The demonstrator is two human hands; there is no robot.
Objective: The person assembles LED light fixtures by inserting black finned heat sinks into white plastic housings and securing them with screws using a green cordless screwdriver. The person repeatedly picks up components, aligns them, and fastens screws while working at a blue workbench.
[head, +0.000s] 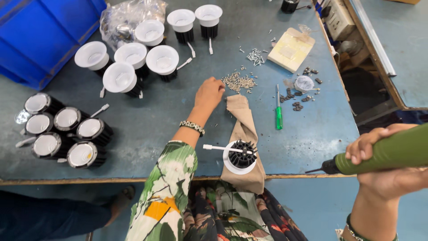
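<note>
Left hand: the left hand point(208, 93) reaches far across the worn blue-grey metal worktable point(178, 129), fingers bent down onto the near edge of a small heap of loose silver screws point(239, 81); whether a screw is pinched between them cannot be told.
Right hand: the right hand point(379, 156) is clamped around the thick olive-green handle of a powered screwdriver point(383, 154), held at the table's near right edge with its dark tip pointing left.
Fixture in work: a round downlight with a white rim and black finned back point(240, 157) lies fins-up on a folded beige cloth point(244, 134) at the near edge, between the two hands and touching neither; the screwdriver tip is near it, to its right.
Left of table: a cluster of white-rimmed downlights standing face up point(127, 62), and nearer, black-bodied downlights with clear glass fronts point(62, 131).
Beyond: a small green-handled hand screwdriver point(278, 111) lies just right of the cloth, a blue plastic crate point(40, 31) fills the far left corner, and a flat cream rectangular box point(290, 49) sits past the screws.
</note>
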